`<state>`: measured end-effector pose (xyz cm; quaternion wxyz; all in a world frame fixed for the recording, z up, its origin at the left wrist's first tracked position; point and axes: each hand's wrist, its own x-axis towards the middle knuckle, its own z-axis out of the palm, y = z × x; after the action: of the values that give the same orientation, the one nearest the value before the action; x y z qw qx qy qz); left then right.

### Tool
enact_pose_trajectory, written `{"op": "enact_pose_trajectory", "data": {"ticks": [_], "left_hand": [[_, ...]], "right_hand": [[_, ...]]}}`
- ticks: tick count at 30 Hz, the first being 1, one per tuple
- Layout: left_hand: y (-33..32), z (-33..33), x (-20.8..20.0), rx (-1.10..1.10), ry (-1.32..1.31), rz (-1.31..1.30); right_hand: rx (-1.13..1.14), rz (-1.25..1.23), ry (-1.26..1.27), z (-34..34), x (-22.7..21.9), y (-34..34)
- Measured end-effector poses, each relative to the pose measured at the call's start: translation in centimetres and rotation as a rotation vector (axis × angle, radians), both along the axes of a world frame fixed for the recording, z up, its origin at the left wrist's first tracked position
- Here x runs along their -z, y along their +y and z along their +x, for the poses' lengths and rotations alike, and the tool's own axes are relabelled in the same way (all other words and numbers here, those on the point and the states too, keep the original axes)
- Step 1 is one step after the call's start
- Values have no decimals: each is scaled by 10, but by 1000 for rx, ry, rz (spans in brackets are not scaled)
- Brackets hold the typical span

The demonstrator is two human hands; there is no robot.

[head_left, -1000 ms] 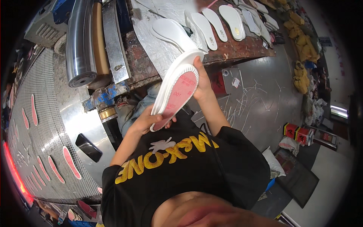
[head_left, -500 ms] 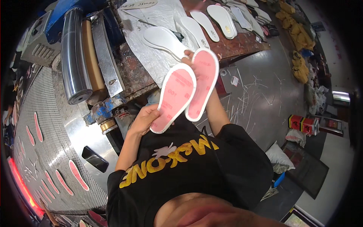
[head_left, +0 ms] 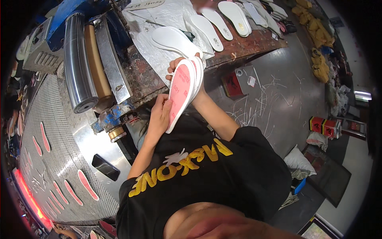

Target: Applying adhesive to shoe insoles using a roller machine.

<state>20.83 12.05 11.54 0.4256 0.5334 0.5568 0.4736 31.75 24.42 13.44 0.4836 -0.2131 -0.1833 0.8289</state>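
Pairing step: both hands clamp two pink-faced insoles [head_left: 184, 89] together, above surface [head_left: 254, 42] edge. L hand [head_left: 160, 117] grips at 7 o'clock, R hand [head_left: 187, 65] at 12. Next prob. needs edges squared up.

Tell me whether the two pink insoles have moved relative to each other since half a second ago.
Yes. The pink insoles, then fanned apart side by side, are now stacked together face to face, held edge-on by both hands in front of the workbench.

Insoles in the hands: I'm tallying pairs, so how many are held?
2 insoles, pink-faced with white edges, pressed together: left hand at the lower end, right hand at the upper end. A third could hide between them.
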Motion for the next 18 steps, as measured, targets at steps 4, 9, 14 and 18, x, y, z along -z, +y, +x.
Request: {"op": "enact_pose_trajectory", "data": {"ticks": [4,9,14,18], "left_hand": [[0,0,-1,-96,37,14],[4,-3,0,-202,49,-8],[2,-11,-1,-296,475,14],[2,-18,0,-162,150,26]], "right_hand": [[-122,-24,70,-1,-3,-10],[-233,-175,155,-11,13,-25],[-206,-196,329,-14,27,-18],[-70,-263,203,-15,23,-12]]}}
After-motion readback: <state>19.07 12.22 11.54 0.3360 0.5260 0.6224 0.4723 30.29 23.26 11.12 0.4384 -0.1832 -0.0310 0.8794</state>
